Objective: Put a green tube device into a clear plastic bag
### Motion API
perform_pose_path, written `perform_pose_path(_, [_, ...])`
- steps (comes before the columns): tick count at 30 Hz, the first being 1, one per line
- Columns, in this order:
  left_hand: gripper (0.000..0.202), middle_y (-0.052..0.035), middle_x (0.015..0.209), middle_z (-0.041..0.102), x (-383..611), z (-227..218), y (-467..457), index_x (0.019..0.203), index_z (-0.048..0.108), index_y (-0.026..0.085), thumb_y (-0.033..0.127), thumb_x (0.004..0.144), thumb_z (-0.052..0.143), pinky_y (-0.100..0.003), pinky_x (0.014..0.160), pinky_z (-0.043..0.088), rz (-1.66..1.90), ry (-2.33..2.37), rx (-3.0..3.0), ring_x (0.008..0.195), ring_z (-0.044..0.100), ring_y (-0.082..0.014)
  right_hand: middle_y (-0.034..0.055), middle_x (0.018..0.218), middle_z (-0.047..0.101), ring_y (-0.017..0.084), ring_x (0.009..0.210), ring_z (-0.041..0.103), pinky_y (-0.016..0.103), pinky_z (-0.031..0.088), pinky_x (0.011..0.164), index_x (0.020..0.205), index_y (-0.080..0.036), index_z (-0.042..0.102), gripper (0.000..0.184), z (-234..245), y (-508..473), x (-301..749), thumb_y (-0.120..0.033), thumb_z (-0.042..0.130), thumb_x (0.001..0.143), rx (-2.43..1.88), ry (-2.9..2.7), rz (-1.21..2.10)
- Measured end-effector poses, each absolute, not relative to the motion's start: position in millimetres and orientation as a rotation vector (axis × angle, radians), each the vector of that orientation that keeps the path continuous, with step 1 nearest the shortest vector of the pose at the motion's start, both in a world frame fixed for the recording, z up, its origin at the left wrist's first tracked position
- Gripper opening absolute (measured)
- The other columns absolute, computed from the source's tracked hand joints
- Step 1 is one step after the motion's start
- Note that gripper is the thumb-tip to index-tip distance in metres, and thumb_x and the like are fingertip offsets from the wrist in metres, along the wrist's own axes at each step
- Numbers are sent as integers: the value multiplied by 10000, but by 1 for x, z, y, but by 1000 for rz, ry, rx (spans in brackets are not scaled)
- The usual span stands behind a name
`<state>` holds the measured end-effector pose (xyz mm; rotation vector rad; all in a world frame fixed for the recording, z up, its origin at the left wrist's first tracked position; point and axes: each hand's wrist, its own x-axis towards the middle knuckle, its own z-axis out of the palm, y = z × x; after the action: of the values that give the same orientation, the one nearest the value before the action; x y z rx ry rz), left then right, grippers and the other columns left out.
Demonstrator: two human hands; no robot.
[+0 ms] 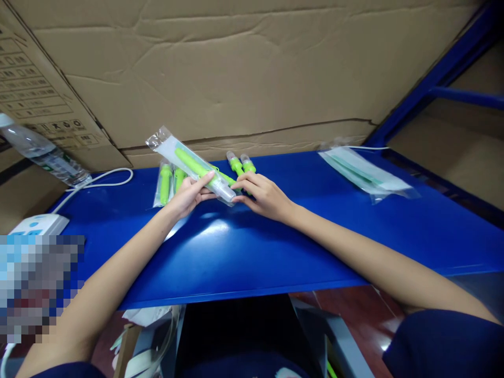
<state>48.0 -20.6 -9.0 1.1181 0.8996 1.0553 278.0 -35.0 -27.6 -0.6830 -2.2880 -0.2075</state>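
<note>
My left hand [190, 195] grips a clear plastic sleeve [185, 157] with a green pen-like item inside, tilted up to the left over the blue table [275, 252]. My right hand [263, 195] pinches the sleeve's lower right end. Just behind my right hand lie two loose green items with clear caps [241, 165]. To the left of my left hand lie two more bagged green items [169, 182].
A stack of clear empty sleeves [364, 173] lies at the right of the table. A plastic water bottle [41, 151], a white cable [106, 182] and a white power strip [37, 224] sit at the left. Large cardboard boxes [252, 73] stand behind.
</note>
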Motion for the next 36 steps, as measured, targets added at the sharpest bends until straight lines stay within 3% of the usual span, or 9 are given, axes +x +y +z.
perform_pose_path(9, [435, -160, 1013, 773, 59, -14, -33, 1070, 694, 76, 386, 786, 808, -397, 871, 623, 907, 844, 1217, 937, 758, -272, 120, 1026, 646, 220, 898, 631, 344, 487, 754, 902, -173, 584, 319, -29, -39, 276, -449, 477, 1021, -782, -2272, -249])
perform_pose_path(13, [416, -153, 958, 776, 61, -12, -36, 1019, 694, 76, 399, 784, 810, -388, 852, 624, 892, 830, 1199, 862, 759, -244, 140, 1079, 644, 242, 977, 634, 361, 515, 796, 1065, -158, 566, 302, -29, -39, 275, -446, 497, 1011, -702, -2247, -181])
perform_pose_path(18, [368, -141, 1012, 771, 59, -10, -33, 1058, 671, 115, 360, 810, 789, -373, 821, 630, 968, 825, 1145, 891, 757, -246, 165, 1245, 624, 275, 1134, 625, 419, 531, 896, 1315, -163, 501, 408, -30, -37, 275, -433, 505, 1009, -633, -2316, -175])
perform_pose_path(30, [394, -132, 1047, 762, 62, -17, -36, 1045, 702, 122, 300, 729, 854, -331, 803, 605, 878, 865, 1190, 886, 740, -214, 149, 1175, 682, 279, 1042, 661, 385, 465, 763, 1187, -143, 569, 277, -32, -45, 270, -320, 578, 973, -744, -2251, -379])
perform_pose_path(36, [355, -137, 991, 766, 62, -10, -37, 1015, 706, 123, 310, 743, 835, -350, 794, 617, 888, 870, 1185, 846, 740, -226, 135, 1162, 677, 249, 977, 671, 394, 513, 790, 1193, -170, 568, 303, -32, -41, 274, -383, 581, 978, -703, -2248, -178])
